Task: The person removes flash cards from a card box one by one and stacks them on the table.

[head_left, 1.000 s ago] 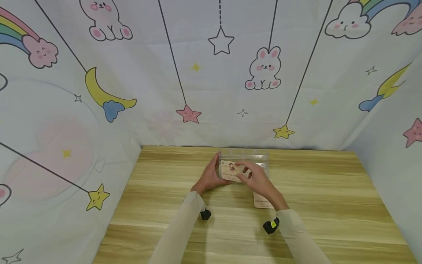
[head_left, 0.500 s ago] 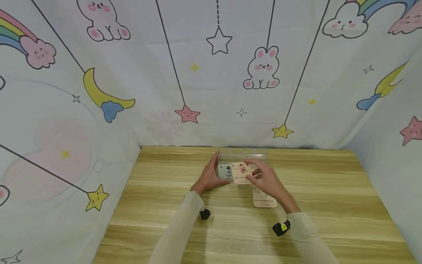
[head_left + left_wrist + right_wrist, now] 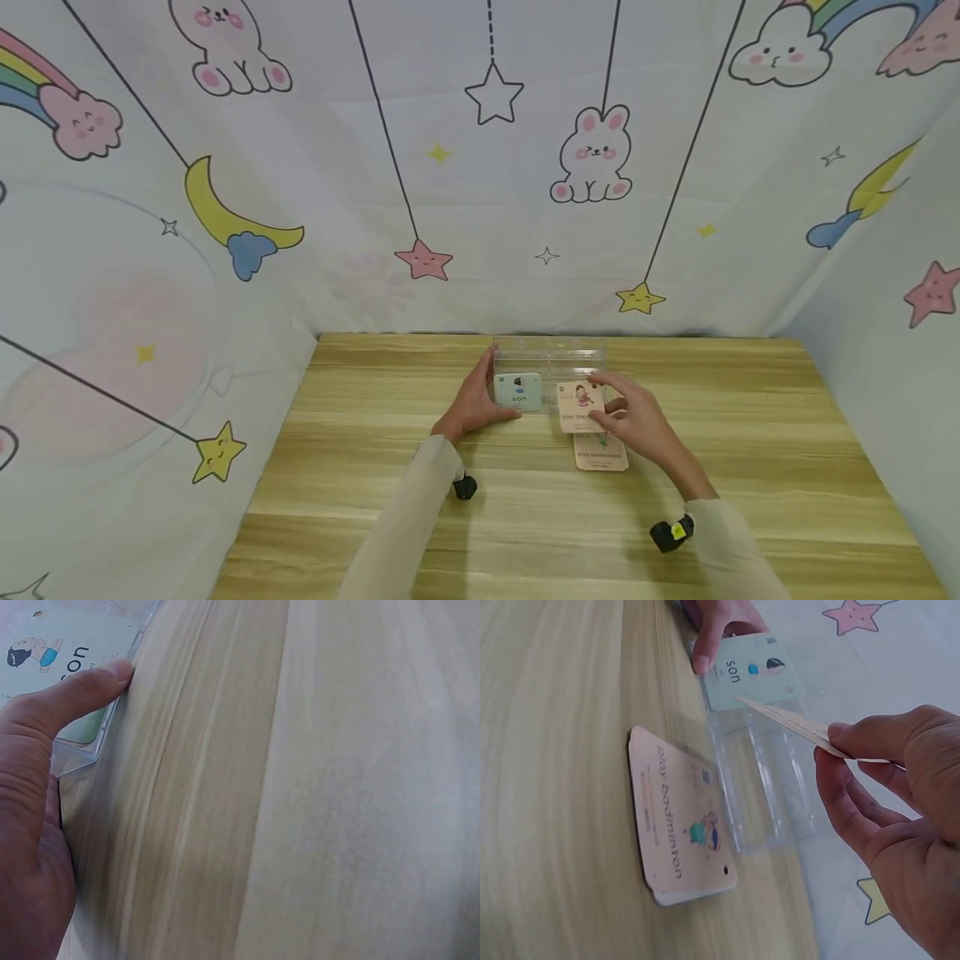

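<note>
Near the table's back edge stands a clear plastic card rack [image 3: 550, 364], stepped in rows. My left hand [image 3: 474, 402] grips its left end, thumb [image 3: 94, 686] along the front lip. In the front left slot sits a pale green flashcard reading "son" [image 3: 517, 389]. My right hand [image 3: 637, 421] pinches a peach flashcard [image 3: 576, 408] by its right edge between thumb and fingertips. That card is held up off the table, seen nearly edge-on in the right wrist view. Below it a stack of peach flashcards [image 3: 676, 817], top one "play badminton", lies on the table before the rack.
A wood-grain table [image 3: 360, 517] lies under both hands. White cloth walls [image 3: 480, 208] printed with rabbits, stars and clouds rise behind it and at both sides, with the rack close to the back one.
My right hand has drawn the peach flashcard rightward, away from the front of the "son" card and over the stack. The left hand stays on the rack.
</note>
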Available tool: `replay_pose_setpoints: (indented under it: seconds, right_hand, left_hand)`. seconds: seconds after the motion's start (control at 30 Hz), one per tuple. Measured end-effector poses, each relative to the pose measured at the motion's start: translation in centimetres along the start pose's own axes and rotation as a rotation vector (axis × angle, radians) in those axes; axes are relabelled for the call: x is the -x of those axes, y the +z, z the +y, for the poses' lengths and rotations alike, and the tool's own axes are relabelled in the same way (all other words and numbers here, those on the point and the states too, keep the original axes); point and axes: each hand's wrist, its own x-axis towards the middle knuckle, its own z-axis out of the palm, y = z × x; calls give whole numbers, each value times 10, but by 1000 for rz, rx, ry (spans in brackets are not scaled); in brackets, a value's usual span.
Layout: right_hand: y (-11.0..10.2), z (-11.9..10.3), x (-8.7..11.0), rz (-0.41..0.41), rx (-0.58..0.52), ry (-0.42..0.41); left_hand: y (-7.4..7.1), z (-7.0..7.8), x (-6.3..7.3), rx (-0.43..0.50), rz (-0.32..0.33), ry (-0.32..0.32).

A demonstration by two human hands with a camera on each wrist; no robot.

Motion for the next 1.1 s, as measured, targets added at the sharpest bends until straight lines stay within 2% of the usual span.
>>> replay_pose_setpoints:
  seconds: [0.27,0.53,0.7,0.93,1.1]
  right_hand:
    - [-4,15,13,-6,-21,6]
    - [-6,29,24,-58,-120,133]
    - [-8,36,29,-82,-140,211]
    - [-9,43,30,-102,-167,253]
    - [-9,48,30,-108,-196,250]
  left_hand:
    - [0,-2,0,-5,-3,11]
    - [1,-3,-1,-1,4,19]
    - [0,-2,-2,-1,1,17]
    - [0,-2,-2,1,5,12]
    - [0,-4,-3,-5,2,15]
